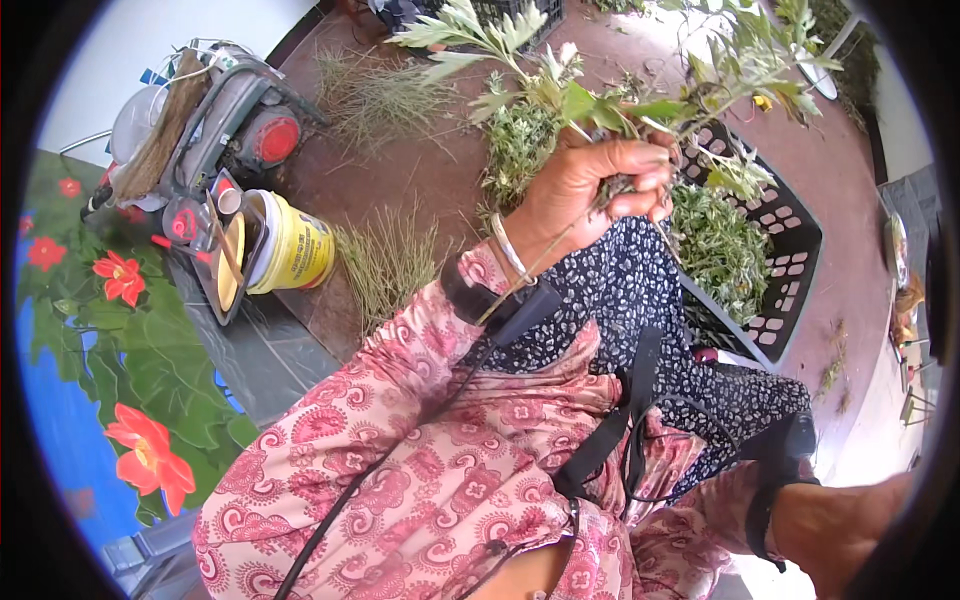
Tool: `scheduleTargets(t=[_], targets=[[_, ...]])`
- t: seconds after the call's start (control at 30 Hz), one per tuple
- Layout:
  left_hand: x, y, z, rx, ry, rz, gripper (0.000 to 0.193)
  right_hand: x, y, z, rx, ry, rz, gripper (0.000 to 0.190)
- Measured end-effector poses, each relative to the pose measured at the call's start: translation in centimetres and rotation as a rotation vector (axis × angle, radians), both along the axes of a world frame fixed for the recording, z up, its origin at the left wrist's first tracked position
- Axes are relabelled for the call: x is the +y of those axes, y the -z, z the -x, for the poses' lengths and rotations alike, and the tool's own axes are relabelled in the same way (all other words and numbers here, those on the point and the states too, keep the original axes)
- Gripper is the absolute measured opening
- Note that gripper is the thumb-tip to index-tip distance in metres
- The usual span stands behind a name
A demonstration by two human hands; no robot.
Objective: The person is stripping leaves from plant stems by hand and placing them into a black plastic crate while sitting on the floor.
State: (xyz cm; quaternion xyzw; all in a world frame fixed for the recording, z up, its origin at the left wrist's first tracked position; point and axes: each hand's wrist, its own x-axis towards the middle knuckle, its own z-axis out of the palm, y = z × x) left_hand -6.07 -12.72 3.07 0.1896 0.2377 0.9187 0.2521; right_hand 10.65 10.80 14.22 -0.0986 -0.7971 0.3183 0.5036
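My left hand (619, 176), with a pale bracelet at its wrist, is closed around leafy green plant stems (592, 105) at the upper middle, in front of my dark patterned skirt. Leaves spread out above the fist, and a thin bare stem hangs down past my wrist. My right hand (847, 525) shows only in part at the lower right rim, blurred, its fingers hidden. Just beyond the left hand, a black plastic crate (799, 255) holds many cut leafy sprigs (720, 251). Another heap of sprigs (517, 150) lies on the floor to the left of the hand.
Bare thin stalks (390, 262) lie in piles on the reddish floor. To the left are a yellow and white bucket (296, 244), a tray (232, 289) with cups and a machine with a red round part (276, 140). Another black crate (510, 11) stands at the top.
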Motion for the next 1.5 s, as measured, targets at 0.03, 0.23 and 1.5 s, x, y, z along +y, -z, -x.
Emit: scheduleTargets(t=[0.03,0.23,1.5], targets=[[0.3,-0.1,-0.1,0.02,-0.005,0.004,0.014,-0.9,-0.5,0.5,-0.001,-0.041,0.009,0.023],[0.6,-0.8,-1.0,0.003,0.036,0.132,0.016,-5.4,3.0,5.5,-0.33,-0.546,0.365,0.022],[4.7,4.2,-3.6,0.049,0.225,0.179,0.017,-0.7,16.8,8.2,0.037,-0.583,1.446,0.024]])
